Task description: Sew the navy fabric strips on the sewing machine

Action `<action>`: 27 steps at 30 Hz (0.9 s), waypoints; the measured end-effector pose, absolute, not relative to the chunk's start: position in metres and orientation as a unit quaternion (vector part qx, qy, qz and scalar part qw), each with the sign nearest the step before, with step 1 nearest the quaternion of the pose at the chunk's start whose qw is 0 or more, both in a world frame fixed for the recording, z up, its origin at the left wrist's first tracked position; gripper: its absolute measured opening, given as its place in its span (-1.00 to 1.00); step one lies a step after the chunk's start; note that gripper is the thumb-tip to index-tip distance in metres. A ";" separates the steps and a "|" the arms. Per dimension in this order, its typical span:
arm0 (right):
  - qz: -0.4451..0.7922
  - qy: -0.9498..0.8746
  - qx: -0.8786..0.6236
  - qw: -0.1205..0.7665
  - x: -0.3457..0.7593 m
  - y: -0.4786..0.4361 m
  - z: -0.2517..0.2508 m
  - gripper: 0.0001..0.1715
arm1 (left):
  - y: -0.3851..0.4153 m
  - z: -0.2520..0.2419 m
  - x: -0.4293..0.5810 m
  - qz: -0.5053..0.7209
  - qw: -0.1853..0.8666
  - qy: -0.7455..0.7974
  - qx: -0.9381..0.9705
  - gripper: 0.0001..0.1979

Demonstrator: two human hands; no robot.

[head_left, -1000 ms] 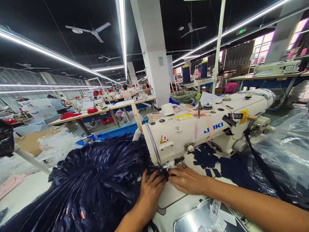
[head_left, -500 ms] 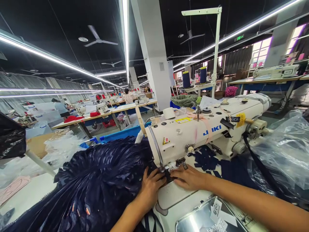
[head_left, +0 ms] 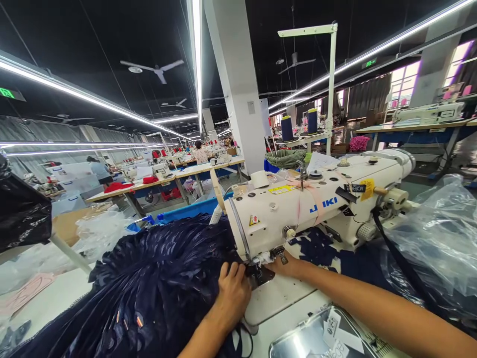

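Observation:
A white sewing machine (head_left: 268, 214) stands before me. Navy ruffled fabric (head_left: 156, 273) lies heaped to the left of its head and runs up toward the needle area. My left hand (head_left: 234, 287) is at the fabric's right edge, just left of the needle, its fingers curled closed on the cloth. On the needle's other side, my right hand (head_left: 286, 266) reaches in under the machine head. Its fingertips are partly hidden by the presser parts, so I cannot make out what they hold. A dark, shiny plate (head_left: 263, 276) shows between the hands.
Small navy fabric pieces (head_left: 315, 248) lie under the machine arm. Clear plastic (head_left: 436, 233) is piled at right. A shiny metal tray (head_left: 298, 335) with paper labels sits in front. A black bag (head_left: 24, 209) hangs at left. Thread cones (head_left: 286, 128) stand behind.
My left hand has curled its fingers and turned more upright beside the needle. My right hand has moved farther in under the machine head. The view has shifted slightly.

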State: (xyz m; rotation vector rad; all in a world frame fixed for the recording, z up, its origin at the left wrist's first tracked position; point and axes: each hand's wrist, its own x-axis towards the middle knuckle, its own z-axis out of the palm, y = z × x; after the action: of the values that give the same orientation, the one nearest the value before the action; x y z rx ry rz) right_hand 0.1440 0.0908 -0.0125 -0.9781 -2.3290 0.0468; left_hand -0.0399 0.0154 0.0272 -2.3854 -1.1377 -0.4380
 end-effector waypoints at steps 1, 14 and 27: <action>0.014 -0.885 -0.361 0.294 0.147 0.086 -0.009 -0.84 | 0.012 0.027 -0.038 -0.135 0.244 -0.431 -0.858 -0.85; 0.120 -0.896 -0.339 0.260 0.156 0.045 0.032 -0.76 | 0.028 0.042 -0.037 0.017 0.185 -0.474 -0.861 -0.68; -0.001 -0.914 -0.319 0.251 0.151 0.054 0.015 -0.70 | 0.032 0.044 -0.035 -0.002 0.171 -0.471 -0.865 -0.64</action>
State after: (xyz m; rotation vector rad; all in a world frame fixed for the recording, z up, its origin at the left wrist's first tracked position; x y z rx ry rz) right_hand 0.1506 0.0541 0.0152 -0.8681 -2.4876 -0.0039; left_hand -0.0348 0.0318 0.0444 -2.4580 -1.3376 -0.0047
